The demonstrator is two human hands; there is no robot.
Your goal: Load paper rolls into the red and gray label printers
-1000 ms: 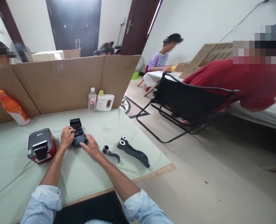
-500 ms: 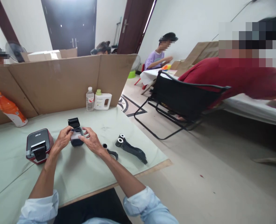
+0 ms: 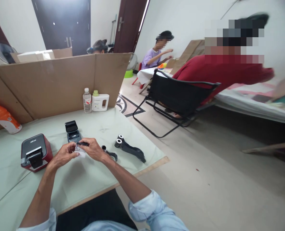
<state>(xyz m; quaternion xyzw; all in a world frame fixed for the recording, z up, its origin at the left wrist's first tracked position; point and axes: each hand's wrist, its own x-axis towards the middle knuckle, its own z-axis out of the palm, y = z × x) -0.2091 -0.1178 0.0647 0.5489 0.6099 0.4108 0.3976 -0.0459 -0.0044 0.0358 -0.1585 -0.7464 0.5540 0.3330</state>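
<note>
A small dark label printer point(image 3: 74, 136) stands on the table with its lid flipped up. Just in front of it, both of my hands are closed on a small black part with white paper point(image 3: 80, 148). My right hand point(image 3: 94, 150) pinches the black portion from above. Fingers of my left hand point(image 3: 64, 155) grip the left side of the white paper. How the black part and the paper join is too small to make out. Beside my right hand lies a short black ribbon roll point(image 3: 112, 155), partly hidden by my wrist.
A red and black printer point(image 3: 37, 152) sits left of my hands. Longer black ribbon with rolls point(image 3: 130, 149) lies to the right. A water bottle point(image 3: 87, 101), a white jug point(image 3: 100, 102) and an orange bottle point(image 3: 4, 117) stand by the cardboard screen point(image 3: 60, 85). A person in red point(image 3: 219, 69) sits nearby.
My hands have drawn back from the label printer towards me with the black part and paper, uncovering the printer's open inside. The whole view has shifted slightly.
</note>
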